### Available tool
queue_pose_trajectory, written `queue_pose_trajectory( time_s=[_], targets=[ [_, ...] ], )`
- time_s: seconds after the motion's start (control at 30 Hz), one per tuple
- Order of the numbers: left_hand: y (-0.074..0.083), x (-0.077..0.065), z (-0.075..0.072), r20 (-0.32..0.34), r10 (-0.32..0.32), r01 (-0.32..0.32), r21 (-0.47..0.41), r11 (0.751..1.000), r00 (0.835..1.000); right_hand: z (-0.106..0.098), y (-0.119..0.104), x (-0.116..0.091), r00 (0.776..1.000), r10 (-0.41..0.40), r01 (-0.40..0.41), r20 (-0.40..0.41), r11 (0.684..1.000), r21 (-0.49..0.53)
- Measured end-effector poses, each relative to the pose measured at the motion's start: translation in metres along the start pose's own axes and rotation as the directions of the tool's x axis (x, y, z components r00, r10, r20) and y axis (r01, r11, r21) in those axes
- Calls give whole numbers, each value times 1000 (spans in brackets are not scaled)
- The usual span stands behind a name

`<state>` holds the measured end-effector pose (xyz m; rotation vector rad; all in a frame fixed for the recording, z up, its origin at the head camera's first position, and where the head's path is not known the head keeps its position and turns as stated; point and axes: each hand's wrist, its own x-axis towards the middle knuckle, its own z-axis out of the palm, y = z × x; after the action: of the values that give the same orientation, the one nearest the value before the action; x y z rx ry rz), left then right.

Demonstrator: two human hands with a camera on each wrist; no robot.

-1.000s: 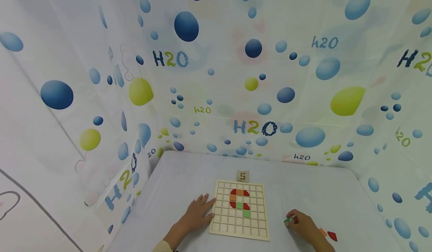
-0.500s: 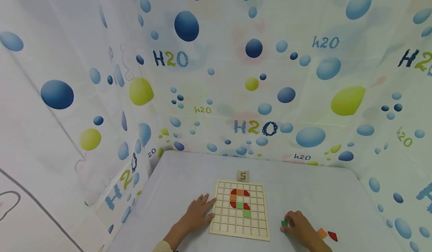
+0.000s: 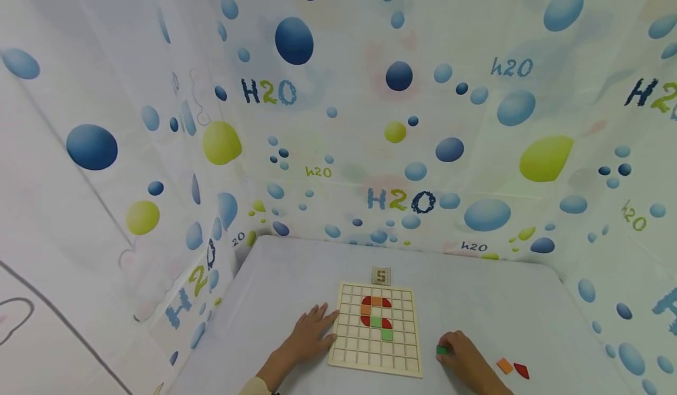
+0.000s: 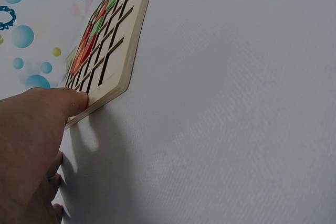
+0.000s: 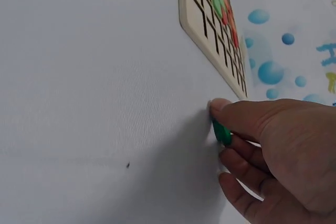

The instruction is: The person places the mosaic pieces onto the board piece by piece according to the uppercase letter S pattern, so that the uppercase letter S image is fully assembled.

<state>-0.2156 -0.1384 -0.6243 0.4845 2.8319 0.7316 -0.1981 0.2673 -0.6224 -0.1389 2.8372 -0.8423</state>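
Note:
A wooden grid board (image 3: 354,357) lies on the white table, with red, orange and green tiles set in some of its squares. My left hand (image 3: 308,336) rests beside the board with fingers spread; in the left wrist view its thumb (image 4: 73,100) touches the board's edge. To the right of the board, my right hand (image 3: 462,357) pinches a green tile (image 5: 221,132) between thumb and fingers, low over the table. The tile is partly hidden by the fingers in the head view.
An orange tile (image 3: 505,365) and a red rounded tile (image 3: 521,370) lie on the table to the right of my right hand. Behind the board sits a small card (image 3: 381,275) with an S-like pattern. A curtain (image 3: 349,148) printed with bubbles surrounds the table.
My right hand has shifted a little left toward the board with the green tile, and the orange tile behind it has come fully into sight. The left hand stays where it was.

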Motion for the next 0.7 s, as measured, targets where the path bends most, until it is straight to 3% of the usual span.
queue_pose_trajectory(
  time_s=[0.2, 0.4, 0.53, 0.7],
  targets=[
    [2, -1, -1, -6, 0, 0, 12, 1000, 1000, 7, -15, 3, 994, -107, 105, -33, 993, -46],
    [3, -1, -2, 0, -5, 5, 13, 1000, 1000, 16, -44, 9, 976, -217, 215, -27, 975, -52],
    [3, -1, -1, 2, -2, 2, 9, 1000, 1000, 25, -64, 10, 955, -295, 294, -25, 955, -45],
    [4, -2, -3, -5, 8, -8, -3, 1000, 1000, 38, -77, 12, 905, -422, 418, -54, 905, -77]
  ],
)
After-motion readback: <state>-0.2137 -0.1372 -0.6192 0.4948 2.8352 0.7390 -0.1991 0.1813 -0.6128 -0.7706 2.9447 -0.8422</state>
